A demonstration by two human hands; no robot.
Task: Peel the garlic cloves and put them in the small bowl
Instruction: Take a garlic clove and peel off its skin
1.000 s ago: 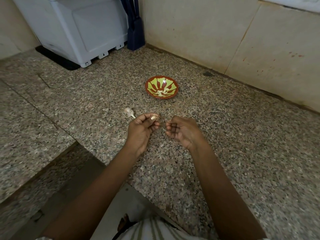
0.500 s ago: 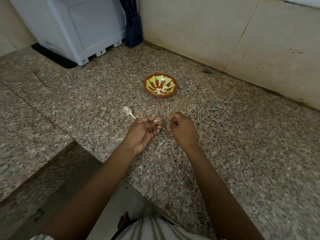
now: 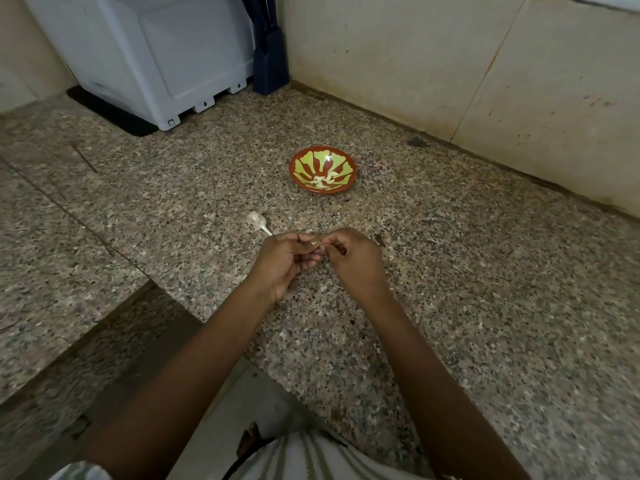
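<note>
head view: left hand (image 3: pixel 282 266) and right hand (image 3: pixel 358 263) grips clamped on garlic clove (image 3: pixel 321 242) near small bowl (image 3: pixel 303 164).

Left hand (image 3: pixel 287 263) and right hand (image 3: pixel 358 263) meet fingertip to fingertip. The garlic clove (image 3: pixel 321 242) pinched between them is almost wholly covered by fingers. Only a pale sliver shows; peeled or not, cannot tell.

Just beyond the left hand lies a garlic husk (image 3: pixel 258 221). Its stalk end runs behind the knuckles, hidden there.

Farther beyond both hands, the small bowl (image 3: pixel 303 164) holds pale pieces (image 3: pixel 323 181), too small to count.

Far beyond the right hand, by the wall, is a dark speck (image 3: pixel 417 142), too small to identify.

Far beyond the left hand, a white appliance (image 3: pixel 156 53) and a dark blue object (image 3: pixel 270 57) are both cut off by the top edge.

Nearer than the wrists, a striped garment (image 3: pixel 311 460) is cut off by the bottom edge, and a foot (image 3: pixel 247 441) is half hidden behind it.
</note>
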